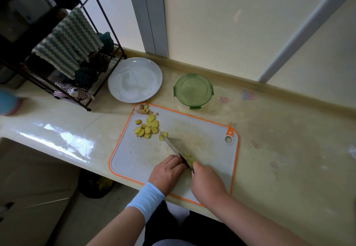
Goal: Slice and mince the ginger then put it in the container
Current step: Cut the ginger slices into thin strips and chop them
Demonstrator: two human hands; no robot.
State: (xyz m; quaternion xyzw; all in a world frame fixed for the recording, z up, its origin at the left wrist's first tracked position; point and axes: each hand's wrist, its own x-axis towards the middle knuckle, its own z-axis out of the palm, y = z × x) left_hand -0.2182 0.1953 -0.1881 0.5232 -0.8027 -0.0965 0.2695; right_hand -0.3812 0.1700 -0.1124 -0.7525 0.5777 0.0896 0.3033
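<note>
Two hands crowd the knife (175, 145) — your right hand (207, 182) grips it, left hand (167, 170) curls alongside, hold unclear; slippery ginger (189, 158) could mean nicked knuckles.

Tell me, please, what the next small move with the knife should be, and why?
Probably another short downward cut, a little further toward the left hand. The right hand grips the knife, whose blade lies beside the thin ginger strips already cut, and the left hand sits close against its other side. The ginger slices farther up the cutting board are still whole.
</note>
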